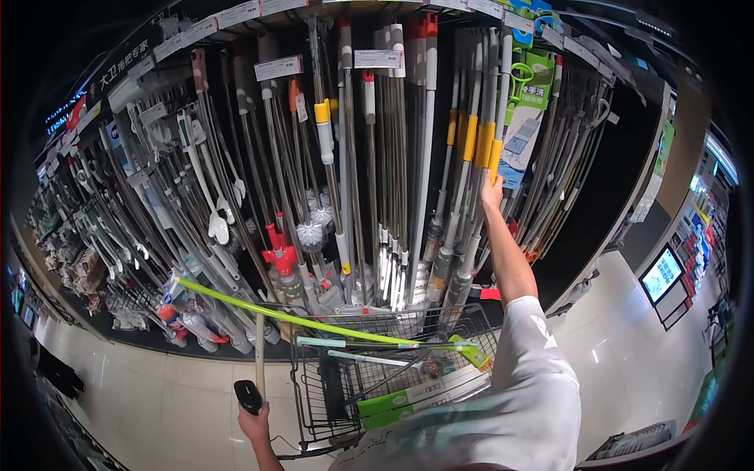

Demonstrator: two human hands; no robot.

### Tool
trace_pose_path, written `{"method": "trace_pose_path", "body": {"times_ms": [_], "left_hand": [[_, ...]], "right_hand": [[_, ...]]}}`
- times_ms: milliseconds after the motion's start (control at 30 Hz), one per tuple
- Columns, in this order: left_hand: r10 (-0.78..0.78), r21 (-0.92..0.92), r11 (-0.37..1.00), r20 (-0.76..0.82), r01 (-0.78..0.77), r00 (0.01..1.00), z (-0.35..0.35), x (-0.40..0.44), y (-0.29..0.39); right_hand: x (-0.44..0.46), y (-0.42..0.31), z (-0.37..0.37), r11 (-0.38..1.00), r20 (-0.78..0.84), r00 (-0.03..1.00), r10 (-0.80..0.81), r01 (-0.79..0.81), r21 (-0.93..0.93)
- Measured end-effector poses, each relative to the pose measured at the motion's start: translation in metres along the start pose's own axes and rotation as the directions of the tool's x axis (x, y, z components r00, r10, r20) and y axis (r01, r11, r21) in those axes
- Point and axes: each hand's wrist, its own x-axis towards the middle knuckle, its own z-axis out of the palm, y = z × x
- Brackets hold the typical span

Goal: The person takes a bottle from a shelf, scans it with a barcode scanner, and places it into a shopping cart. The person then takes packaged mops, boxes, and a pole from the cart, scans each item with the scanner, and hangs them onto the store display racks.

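My right hand (492, 193) reaches up to the rack, its fingers wrapped round a mop pole (495, 157) just under the yellow sleeve. That mop stands upright among similar ones, beside a green and blue package (521, 145). Low on the left, my left hand (254, 422) is closed round a pale pole with a black rounded end (249, 397); its far end reaches toward the rack. Between my hands stands a wire shopping cart (296, 385). Across the cart lies a bright green pole (314, 323), with pale-handled tools and a green and white box (393, 410) inside.
The rack (377, 196) holds many hanging mops, brushes and poles, with price tags (378, 59) above. Red mop parts (279, 251) hang low at centre left. Pale tiled floor (165, 385) runs along the front. A lit screen (662, 275) stands at the right.
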Motion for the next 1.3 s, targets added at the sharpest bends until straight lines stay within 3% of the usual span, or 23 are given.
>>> {"method": "trace_pose_path", "body": {"times_ms": [600,800,1300], "left_hand": [[0.009,-0.014,1.000,0.002,-0.009,1.000,0.001,0.004,0.000],[0.009,-0.030,1.000,0.009,-0.008,1.000,0.002,0.005,-0.003],[0.013,-0.070,0.997,0.011,-0.013,1.000,0.000,0.002,0.007]], "right_hand": [[0.010,0.014,-0.011,0.998,0.086,0.996,0.004,-0.009,0.060],[0.009,0.014,-0.009,0.997,0.029,0.998,-0.064,0.063,0.040],[0.031,0.011,0.029,0.994,0.176,0.984,0.021,-0.002,-0.107]]}}
